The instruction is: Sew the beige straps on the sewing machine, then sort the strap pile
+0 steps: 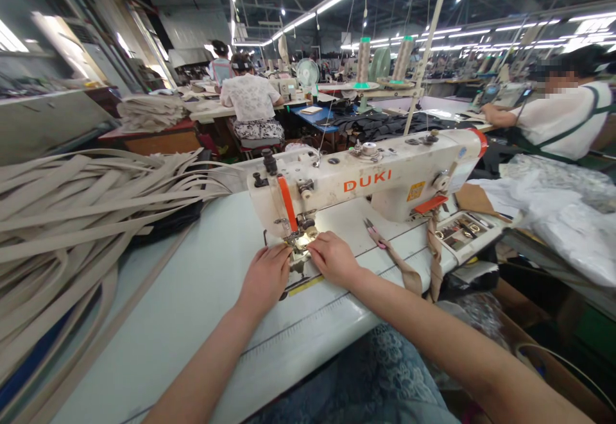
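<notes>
A white sewing machine (332,183) marked DUKI stands on a pale table. At its lit needle area (301,242), my left hand (269,270) lies on the left side, its fingers bent and pressed together at the presser foot. From the right, my right hand (334,258) pinches with thumb and fingertips close to the needle plate. Whatever small piece lies between the fingertips is too small and covered to make out. Right of my right hand lie small snips (374,233) with pink on the handle, tied to a beige strip (404,270).
Long beige straps (96,199) lie heaped at the left. A parts tray (464,231) with small metal pieces is set into the table's right end. White plastic bags (563,206) sit farther right. Thread cones (363,65) stand behind the machine. Other people work at nearby tables.
</notes>
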Motion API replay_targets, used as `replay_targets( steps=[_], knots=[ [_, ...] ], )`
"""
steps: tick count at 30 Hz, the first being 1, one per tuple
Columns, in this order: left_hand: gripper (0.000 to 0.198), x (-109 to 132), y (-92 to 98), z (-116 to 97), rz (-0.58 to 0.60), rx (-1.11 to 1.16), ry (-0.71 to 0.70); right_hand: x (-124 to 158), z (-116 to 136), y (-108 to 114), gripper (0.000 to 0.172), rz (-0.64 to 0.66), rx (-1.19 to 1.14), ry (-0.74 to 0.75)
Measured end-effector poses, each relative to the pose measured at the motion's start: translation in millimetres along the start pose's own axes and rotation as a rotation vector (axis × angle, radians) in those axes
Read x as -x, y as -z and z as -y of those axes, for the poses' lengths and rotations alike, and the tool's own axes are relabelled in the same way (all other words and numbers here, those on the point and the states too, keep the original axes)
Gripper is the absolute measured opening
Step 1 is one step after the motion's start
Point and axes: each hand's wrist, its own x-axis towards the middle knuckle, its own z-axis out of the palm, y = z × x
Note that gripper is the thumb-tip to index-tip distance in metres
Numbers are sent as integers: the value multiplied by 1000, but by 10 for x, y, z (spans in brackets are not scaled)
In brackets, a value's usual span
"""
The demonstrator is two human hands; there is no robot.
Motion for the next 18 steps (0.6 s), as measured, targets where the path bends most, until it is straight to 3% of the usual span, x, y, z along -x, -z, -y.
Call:
replay_targets(
  steps=[6, 10, 14, 18],
  knots=[
    [40, 0, 31, 8, 11, 28, 5, 7, -1, -7, 22, 10, 8, -8],
    [36, -34, 52, 150, 26, 120, 32, 10, 5, -3, 21, 8, -9, -7],
    [35, -283, 12, 417, 20, 153, 99, -1, 15, -10, 20, 20, -17, -5],
    [29, -664, -47, 556, 14, 146, 30, -12, 21, -32, 20, 26, 5, -15]
  ],
)
